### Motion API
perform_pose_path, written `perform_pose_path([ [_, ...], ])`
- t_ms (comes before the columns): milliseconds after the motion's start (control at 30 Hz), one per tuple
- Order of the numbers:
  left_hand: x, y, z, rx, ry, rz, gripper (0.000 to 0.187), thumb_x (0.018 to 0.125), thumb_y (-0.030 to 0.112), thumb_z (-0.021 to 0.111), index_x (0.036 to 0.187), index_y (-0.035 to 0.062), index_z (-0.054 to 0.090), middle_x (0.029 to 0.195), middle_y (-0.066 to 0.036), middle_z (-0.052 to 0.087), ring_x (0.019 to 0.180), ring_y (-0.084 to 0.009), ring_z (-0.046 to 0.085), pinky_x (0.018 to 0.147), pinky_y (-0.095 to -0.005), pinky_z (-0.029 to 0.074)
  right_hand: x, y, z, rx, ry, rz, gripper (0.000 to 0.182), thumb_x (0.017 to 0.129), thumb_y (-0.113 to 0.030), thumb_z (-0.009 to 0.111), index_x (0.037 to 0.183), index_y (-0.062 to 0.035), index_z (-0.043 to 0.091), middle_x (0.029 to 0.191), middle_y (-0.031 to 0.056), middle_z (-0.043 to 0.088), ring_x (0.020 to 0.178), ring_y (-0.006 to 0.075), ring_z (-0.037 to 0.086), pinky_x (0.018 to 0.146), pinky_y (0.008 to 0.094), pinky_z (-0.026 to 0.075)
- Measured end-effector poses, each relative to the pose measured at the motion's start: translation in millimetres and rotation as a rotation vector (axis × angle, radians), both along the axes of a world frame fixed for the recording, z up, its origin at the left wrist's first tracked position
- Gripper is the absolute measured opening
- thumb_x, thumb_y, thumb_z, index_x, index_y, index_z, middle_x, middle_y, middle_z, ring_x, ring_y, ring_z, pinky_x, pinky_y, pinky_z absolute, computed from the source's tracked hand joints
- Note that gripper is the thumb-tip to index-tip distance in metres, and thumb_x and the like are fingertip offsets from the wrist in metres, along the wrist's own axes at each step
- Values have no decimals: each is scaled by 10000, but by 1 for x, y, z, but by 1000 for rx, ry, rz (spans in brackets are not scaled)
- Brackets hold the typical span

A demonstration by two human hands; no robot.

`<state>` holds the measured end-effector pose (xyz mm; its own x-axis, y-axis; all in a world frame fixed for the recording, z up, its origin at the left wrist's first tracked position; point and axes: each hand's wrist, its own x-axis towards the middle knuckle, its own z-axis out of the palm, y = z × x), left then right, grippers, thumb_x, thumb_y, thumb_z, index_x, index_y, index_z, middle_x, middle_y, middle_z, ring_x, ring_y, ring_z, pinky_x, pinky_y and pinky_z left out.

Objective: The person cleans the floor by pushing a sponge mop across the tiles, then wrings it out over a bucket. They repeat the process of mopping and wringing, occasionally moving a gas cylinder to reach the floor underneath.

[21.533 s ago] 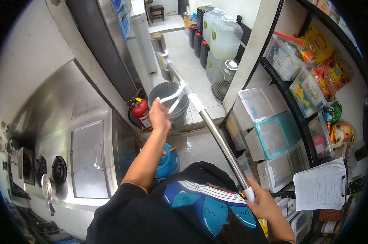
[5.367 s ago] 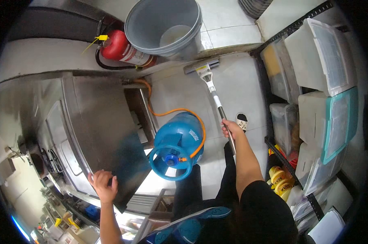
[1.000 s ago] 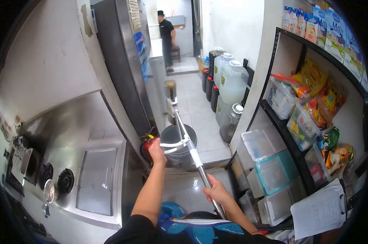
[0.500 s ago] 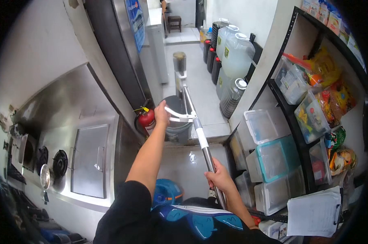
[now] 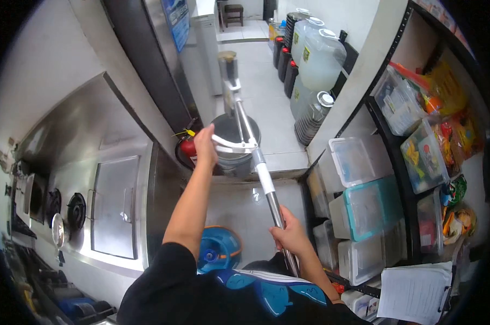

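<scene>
A sponge mop [image 5: 267,184] with a metal pole slants away from my body. My right hand [image 5: 289,232] is wrapped round the lower part of its pole. The fingers of my left hand [image 5: 206,145] are closed on the end of the mop's white lever. At the far end the mop head [image 5: 228,67] is raised, with a brownish top, and looks blurred. Below the lever and partly hidden by it stands a grey bucket [image 5: 244,128] on the raised floor edge.
A blue water container [image 5: 219,246] lies near my body. Beside the bucket is a red fire extinguisher [image 5: 188,147]. Large jugs [image 5: 323,59] line the right wall. A shelf [image 5: 388,143] with plastic bins [image 5: 370,211] stands at right, a steel counter [image 5: 115,206] at left.
The mop head has shifted left and upward in view, and my left hand has moved left with the lever. The camera view has shifted slightly. My right hand keeps its grip on the pole.
</scene>
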<state>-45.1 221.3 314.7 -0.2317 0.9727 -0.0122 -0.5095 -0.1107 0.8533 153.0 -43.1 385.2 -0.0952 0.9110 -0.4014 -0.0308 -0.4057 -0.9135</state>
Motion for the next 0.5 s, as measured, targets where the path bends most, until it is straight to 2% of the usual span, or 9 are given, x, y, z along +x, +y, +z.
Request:
perform_pose_path([
  [100, 1, -52, 13, 62, 89, 36, 228, 797, 154, 578, 593, 130, 477, 533, 76, 357, 468, -42, 311, 429, -218, 228, -1, 4, -6, -5, -2, -26, 536, 741, 41, 497, 1247, -30, 336, 514, 1, 435, 343, 91, 425, 316, 232, 345],
  [200, 19, -98, 20, -64, 104, 8, 226, 810, 161, 552, 599, 119, 481, 554, 66, 367, 506, -45, 322, 470, -218, 247, -6, 17, -6, 3, -26, -56, 538, 736, 53, 497, 1245, -17, 338, 514, 3, 437, 338, 92, 422, 308, 237, 345],
  [500, 17, -117, 8, -50, 46, -33, 218, 824, 166, 526, 620, 118, 466, 576, 52, 384, 541, -58, 357, 514, -217, 285, -8, 5, -10, 27, -41, -54, 569, 726, 57, 506, 1262, -35, 338, 537, 8, 446, 336, 89, 417, 303, 233, 344],
])
